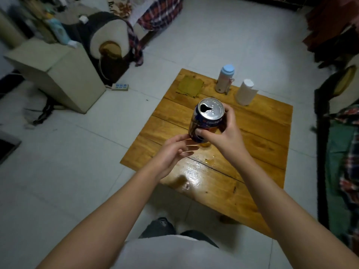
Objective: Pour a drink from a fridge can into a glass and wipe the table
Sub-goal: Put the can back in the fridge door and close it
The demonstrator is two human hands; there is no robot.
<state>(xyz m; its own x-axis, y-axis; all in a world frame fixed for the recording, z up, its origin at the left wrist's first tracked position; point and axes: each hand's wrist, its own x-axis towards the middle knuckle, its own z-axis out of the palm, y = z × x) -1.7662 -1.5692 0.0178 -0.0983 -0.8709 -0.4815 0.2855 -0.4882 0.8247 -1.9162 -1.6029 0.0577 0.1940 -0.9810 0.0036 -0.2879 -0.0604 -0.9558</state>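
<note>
Seen from above, a person stands at the near edge of a low wooden table (252, 121) that fills the centre and right of the frame, on a pale tiled floor. Both bare forearms reach in from the bottom edge and meet over the middle of the table. The right hand (223, 131) wraps around a dark blue drink can (206, 121), thumb pressed on the near side and fingers curled around the far side; the can is held above the table, tilted slightly, with its silver top facing the camera and the mouth hole already open. The left hand (172, 150) is just below and left of the can, fingers loosely spread and half curled, fingertips touching or almost touching the can's lower edge; it grips nothing. A sliver of amber liquid in a glass (206, 145) shows just under the can, mostly hidden by the hands. Near it, toward the lower centre, a small wet spill (209, 161) glistens on the wood. At the table's far edge, in the upper centre, lie a flat yellowish cloth (190, 86), then a pale flask with a light blue lid (225, 78), and to its right a white paper roll (246, 92) standing upright. A beige box-shaped cabinet (58, 70) sits at upper left.
</note>
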